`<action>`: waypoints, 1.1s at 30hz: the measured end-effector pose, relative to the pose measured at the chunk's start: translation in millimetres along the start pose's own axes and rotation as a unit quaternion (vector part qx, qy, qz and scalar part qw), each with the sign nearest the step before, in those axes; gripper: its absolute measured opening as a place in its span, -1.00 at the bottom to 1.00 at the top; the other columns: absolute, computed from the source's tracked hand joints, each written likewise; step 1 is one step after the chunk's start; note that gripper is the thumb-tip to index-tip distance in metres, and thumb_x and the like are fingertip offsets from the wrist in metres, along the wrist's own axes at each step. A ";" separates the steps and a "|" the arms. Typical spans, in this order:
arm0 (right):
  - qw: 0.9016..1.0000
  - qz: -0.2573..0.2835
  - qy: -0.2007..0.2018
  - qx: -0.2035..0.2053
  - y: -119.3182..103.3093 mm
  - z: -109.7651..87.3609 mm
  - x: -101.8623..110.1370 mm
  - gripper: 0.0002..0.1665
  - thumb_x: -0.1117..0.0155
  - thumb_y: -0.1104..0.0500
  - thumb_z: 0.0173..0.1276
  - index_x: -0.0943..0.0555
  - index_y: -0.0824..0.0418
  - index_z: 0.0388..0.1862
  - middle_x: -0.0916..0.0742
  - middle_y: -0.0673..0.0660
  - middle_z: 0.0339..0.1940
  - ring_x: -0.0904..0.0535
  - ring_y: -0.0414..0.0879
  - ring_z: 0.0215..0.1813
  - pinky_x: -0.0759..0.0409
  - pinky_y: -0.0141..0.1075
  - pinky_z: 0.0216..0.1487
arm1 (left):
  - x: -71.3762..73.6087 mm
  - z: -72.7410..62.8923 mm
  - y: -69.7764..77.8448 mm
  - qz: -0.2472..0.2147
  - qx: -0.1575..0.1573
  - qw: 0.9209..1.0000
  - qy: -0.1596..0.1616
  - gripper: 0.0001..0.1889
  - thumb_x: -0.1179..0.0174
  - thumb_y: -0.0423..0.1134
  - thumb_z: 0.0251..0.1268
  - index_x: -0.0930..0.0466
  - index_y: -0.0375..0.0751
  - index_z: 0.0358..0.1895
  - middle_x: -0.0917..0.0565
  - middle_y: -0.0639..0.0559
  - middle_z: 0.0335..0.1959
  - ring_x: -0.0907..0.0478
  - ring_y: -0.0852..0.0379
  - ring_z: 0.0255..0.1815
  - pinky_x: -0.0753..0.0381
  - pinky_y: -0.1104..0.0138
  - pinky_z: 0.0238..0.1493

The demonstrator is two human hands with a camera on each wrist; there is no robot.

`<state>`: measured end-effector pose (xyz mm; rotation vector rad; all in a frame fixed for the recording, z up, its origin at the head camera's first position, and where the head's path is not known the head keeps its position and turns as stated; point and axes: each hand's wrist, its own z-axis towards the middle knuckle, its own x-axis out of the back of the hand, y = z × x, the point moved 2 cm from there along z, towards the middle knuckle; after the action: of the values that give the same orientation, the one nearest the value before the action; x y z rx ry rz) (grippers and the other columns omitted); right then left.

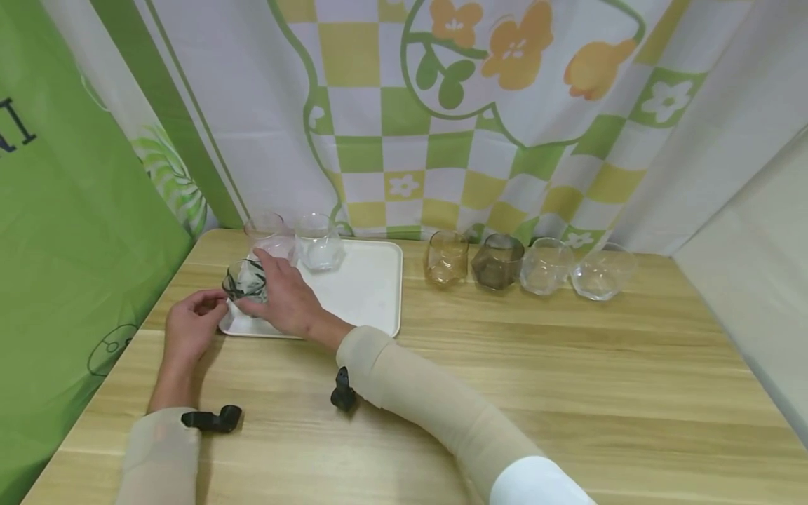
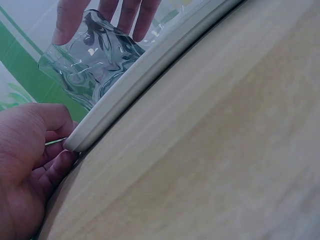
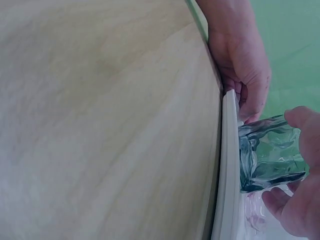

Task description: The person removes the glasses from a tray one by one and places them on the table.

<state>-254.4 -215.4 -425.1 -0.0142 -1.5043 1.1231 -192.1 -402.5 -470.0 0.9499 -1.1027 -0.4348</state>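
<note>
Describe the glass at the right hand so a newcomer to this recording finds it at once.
On the wooden table, look left to the white tray. Near its front-left corner, a short glass tumbler is between the thumb and fingers of the right hand. Its dark blue-grey tint sets it apart from the pinkish glass and the clear glass farther back.

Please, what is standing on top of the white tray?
On the white tray stand a pinkish glass, a clear glass and a dark-tinted glass, with the right hand around it. From above, that hand hides part of the tray; whatever is covered there cannot be seen.
</note>
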 end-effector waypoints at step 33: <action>1.000 -0.017 0.022 -0.014 3.9 6.0 2.7 -0.07 -0.55 -0.21 0.23 -0.42 0.12 0.47 -0.54 0.02 0.24 -0.51 -0.26 0.10 -0.45 -0.51 0.02 | 0.3 -0.9 0.9 0.008 -0.007 1.000 0.003 -0.71 -0.21 -0.33 0.43 -0.67 -0.45 0.09 -0.68 -0.22 -0.12 -0.46 0.32 -0.31 -0.43 0.51 -0.30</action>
<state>-262.1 -215.5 -424.5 -0.0323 -1.4757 1.0691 -191.3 -401.8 -469.1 0.9289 -1.1000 -0.4260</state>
